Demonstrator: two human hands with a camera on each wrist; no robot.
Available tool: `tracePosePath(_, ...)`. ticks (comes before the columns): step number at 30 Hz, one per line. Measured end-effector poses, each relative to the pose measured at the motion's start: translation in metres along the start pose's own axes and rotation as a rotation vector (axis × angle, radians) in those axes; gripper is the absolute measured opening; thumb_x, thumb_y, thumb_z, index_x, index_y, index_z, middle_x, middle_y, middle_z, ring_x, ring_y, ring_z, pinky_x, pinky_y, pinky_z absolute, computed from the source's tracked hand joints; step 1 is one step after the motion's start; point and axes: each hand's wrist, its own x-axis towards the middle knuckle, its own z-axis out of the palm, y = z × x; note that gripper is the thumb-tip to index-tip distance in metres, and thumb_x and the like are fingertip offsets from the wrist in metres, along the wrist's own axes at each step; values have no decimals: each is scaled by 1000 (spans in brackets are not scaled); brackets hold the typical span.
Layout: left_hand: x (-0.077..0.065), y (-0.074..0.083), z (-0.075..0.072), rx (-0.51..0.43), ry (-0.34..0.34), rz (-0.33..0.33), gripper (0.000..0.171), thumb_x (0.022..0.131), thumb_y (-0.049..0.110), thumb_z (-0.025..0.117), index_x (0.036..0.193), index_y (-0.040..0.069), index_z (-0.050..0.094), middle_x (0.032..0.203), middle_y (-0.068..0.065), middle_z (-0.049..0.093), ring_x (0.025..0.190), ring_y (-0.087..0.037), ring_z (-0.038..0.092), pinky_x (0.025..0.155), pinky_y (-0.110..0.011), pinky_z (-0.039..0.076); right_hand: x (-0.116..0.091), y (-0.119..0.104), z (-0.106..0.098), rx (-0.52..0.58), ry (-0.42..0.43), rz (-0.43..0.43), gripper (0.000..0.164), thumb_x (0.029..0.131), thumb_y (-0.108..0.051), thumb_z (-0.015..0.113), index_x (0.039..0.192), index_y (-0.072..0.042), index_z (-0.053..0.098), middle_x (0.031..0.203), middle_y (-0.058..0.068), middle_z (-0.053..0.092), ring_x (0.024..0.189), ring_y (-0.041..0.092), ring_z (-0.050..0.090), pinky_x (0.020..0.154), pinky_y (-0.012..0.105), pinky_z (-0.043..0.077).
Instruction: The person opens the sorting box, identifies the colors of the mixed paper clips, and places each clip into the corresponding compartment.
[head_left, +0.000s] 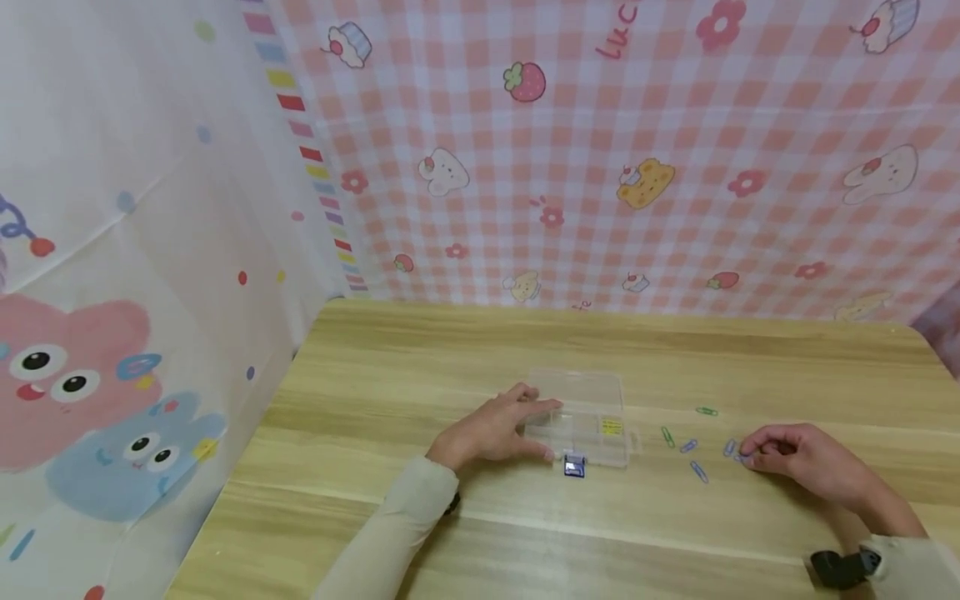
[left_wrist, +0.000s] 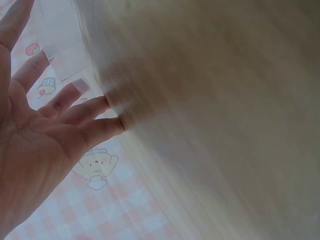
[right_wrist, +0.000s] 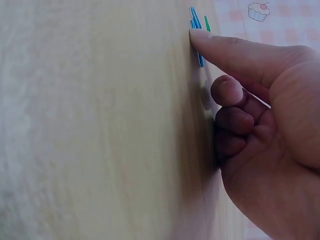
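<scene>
Paper clips (head_left: 699, 472) lie scattered — right hand (head_left: 806, 462) pinching one, left hand (head_left: 497, 427) spread at a clear box (head_left: 585, 427).

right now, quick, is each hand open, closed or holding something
Left hand: open, fingers spread at the clear box.
Right hand: curled, fingertips at a blue paper clip; can't tell if gripped.

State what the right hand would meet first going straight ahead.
The right hand would probably meet the blue paper clip at its fingers first, though depth leaves contact unclear.
</scene>
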Motion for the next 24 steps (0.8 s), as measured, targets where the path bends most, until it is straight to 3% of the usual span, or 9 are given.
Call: tracePosePath(24,1,1,0,7,-2,-4,74,87,54,69,152,39,38,158,-3,31,137,-28,42,111,-47,40,0,-2,0,28,-11,-4,15,92,-15,70,96,-1,67,82,-1,56,71,4,44,58,23,39)
